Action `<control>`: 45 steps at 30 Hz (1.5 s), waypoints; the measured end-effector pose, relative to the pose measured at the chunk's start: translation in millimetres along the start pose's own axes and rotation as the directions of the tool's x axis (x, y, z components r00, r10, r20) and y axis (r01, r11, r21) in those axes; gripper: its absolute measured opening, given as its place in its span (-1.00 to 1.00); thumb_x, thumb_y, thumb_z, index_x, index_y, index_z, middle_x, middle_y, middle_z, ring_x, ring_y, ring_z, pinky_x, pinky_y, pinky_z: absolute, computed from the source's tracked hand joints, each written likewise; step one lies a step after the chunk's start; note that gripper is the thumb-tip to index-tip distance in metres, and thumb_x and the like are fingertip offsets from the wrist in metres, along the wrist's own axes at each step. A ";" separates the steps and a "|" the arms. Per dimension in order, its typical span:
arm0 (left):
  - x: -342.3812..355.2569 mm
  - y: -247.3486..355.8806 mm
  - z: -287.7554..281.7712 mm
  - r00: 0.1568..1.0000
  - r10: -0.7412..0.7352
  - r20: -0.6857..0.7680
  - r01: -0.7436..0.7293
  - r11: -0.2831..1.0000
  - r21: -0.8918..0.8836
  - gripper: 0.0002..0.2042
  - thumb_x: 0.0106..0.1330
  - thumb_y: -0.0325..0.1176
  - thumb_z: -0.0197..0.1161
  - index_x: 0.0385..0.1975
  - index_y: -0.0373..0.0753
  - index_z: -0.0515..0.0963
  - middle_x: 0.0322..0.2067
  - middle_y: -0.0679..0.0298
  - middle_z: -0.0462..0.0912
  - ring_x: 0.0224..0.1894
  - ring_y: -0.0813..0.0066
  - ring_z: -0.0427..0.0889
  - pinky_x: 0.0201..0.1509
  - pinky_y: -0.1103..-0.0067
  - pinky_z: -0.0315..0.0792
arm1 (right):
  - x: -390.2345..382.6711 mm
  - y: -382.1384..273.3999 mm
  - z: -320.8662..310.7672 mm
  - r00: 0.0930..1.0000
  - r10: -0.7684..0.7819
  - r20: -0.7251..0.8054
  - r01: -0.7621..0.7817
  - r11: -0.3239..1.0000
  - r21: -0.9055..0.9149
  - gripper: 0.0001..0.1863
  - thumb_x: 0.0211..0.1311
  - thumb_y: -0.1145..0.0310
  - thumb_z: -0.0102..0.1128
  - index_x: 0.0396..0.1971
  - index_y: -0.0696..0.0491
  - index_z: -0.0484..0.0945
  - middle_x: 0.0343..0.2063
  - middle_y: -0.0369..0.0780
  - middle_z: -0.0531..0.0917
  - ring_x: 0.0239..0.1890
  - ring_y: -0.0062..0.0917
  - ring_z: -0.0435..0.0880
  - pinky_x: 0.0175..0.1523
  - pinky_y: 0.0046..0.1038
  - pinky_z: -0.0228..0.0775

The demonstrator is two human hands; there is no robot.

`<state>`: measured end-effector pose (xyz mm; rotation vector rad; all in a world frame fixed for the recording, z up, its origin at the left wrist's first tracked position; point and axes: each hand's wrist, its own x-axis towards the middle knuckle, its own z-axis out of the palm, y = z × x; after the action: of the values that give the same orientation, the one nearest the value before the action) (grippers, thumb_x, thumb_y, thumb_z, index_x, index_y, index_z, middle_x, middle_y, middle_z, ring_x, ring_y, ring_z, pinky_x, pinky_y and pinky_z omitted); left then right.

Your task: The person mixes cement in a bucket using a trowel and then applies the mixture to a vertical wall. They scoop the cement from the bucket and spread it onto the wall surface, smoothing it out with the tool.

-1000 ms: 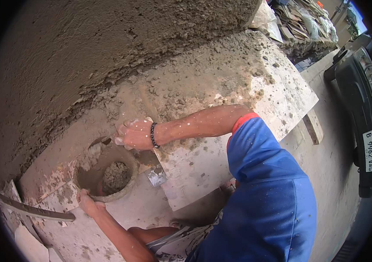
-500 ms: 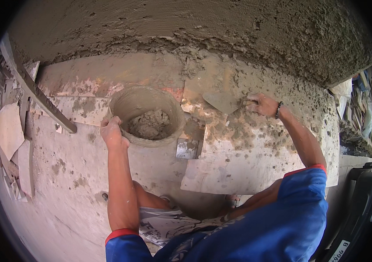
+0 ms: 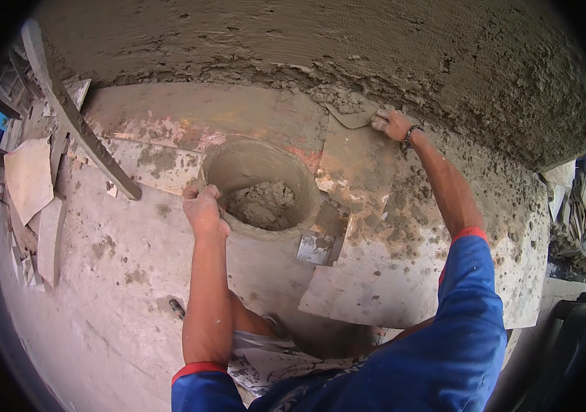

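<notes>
My left hand (image 3: 205, 211) is closed over the near left rim of a mortar-caked bucket (image 3: 255, 159). Inside the bucket lies a heap of wet mortar (image 3: 265, 204). Out to the far right, my right hand (image 3: 392, 125) grips a trowel (image 3: 353, 118), its handle hidden by the fingers. The trowel's flat blade points left and lies low over the boards, close to the foot of the plastered wall (image 3: 293, 41). Loose mortar (image 3: 337, 96) is heaped at the blade's far edge; I cannot tell how much of it rests on the blade.
Mortar-spattered boards (image 3: 368, 281) cover the floor along the wall. A long wooden plank (image 3: 73, 113) slants down at the left, beside broken board pieces (image 3: 30, 180). At the right stand a pile of scraps (image 3: 578, 213) and a dark object (image 3: 568, 336).
My right hand has carried the trowel away from me and slightly left, toward the wall's base, where loose mortar now lies by the blade. My left hand stays on the bucket rim.
</notes>
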<state>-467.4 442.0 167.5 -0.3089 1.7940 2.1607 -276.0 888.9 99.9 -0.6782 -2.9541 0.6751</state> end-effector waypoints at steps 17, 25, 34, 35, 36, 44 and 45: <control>0.1 1.9 -1.2 0.999 0.047 0.020 -0.047 0.999 0.003 -0.75 -0.06 -0.67 0.12 -0.38 -0.26 0.33 -0.52 0.35 0.39 -0.57 0.61 0.30 -0.50 0.63 0.18 | -29.4 -67.3 7.6 0.969 0.093 -0.230 -0.142 0.968 -0.208 -0.61 0.26 0.15 0.06 -0.05 0.11 0.47 -0.40 0.14 0.63 -0.25 0.05 0.61 -0.14 -0.03 0.44; -2.6 6.5 2.1 1.000 0.007 0.028 -0.006 0.999 -0.052 -0.77 -0.08 -0.67 0.11 -0.41 -0.27 0.35 -0.51 0.35 0.38 -0.49 0.57 0.31 -0.38 0.58 0.23 | -96.8 -176.0 -13.9 0.935 -0.276 -0.225 0.234 0.953 -0.194 -0.64 0.13 0.30 0.16 -0.08 0.13 0.47 -0.37 0.07 0.56 -0.29 -0.03 0.58 -0.18 -0.08 0.45; 5.6 14.0 -30.4 0.999 -0.054 -0.010 0.053 0.997 -0.053 -0.73 -0.10 -0.69 0.10 -0.34 -0.29 0.39 -0.44 0.28 0.46 -0.42 0.51 0.39 -0.31 0.55 0.32 | -107.5 -202.4 21.6 0.973 0.160 -0.169 -0.077 0.906 0.417 -0.78 0.28 0.36 0.05 -0.15 0.13 0.36 -0.46 -0.12 0.50 -0.44 -0.29 0.58 -0.35 -0.26 0.48; 4.7 16.4 -34.7 1.000 -0.017 0.006 0.017 1.000 -0.018 -0.71 -0.09 -0.70 0.10 -0.32 -0.30 0.40 -0.44 0.27 0.47 -0.42 0.51 0.41 -0.31 0.56 0.34 | -110.0 -201.9 28.9 0.962 0.263 -0.074 -0.168 0.782 0.601 -0.81 0.30 0.36 0.02 -0.16 0.11 0.35 -0.47 -0.15 0.50 -0.49 -0.35 0.56 -0.41 -0.29 0.48; 3.5 19.4 -39.4 1.000 0.019 0.023 -0.020 1.000 0.016 -0.70 -0.09 -0.71 0.10 -0.29 -0.31 0.41 -0.43 0.27 0.48 -0.41 0.51 0.42 -0.31 0.56 0.35 | -113.3 -201.8 35.8 0.932 0.361 0.024 -0.257 0.613 0.747 -0.84 0.33 0.36 -0.01 -0.18 0.09 0.33 -0.47 -0.18 0.49 -0.54 -0.40 0.55 -0.48 -0.32 0.48; 5.7 46.5 -85.3 0.964 0.251 -0.091 -0.253 0.967 -0.011 -0.70 0.00 -0.75 0.11 -0.22 -0.43 0.38 -0.39 0.21 0.51 -0.45 0.53 0.48 -0.34 0.63 0.41 | -132.5 -317.5 148.5 0.843 0.331 0.425 -0.302 -0.363 0.882 -0.90 0.32 0.38 -0.05 -0.22 0.04 0.33 -0.45 -0.19 0.47 -0.52 -0.41 0.53 -0.43 -0.27 0.47; 9.1 48.8 -92.9 0.956 0.273 -0.107 -0.275 0.962 -0.002 -0.71 0.00 -0.75 0.11 -0.23 -0.43 0.38 -0.39 0.21 0.51 -0.46 0.53 0.48 -0.34 0.62 0.41 | -120.3 -329.6 162.4 0.844 0.369 0.390 -0.222 -0.421 0.879 -0.90 0.32 0.39 -0.04 -0.23 0.04 0.33 -0.45 -0.19 0.47 -0.51 -0.40 0.52 -0.42 -0.27 0.47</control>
<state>-497.2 343.8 191.1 -0.1900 1.9795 2.3871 -322.7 505.1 99.1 -1.0669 -0.7840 2.4727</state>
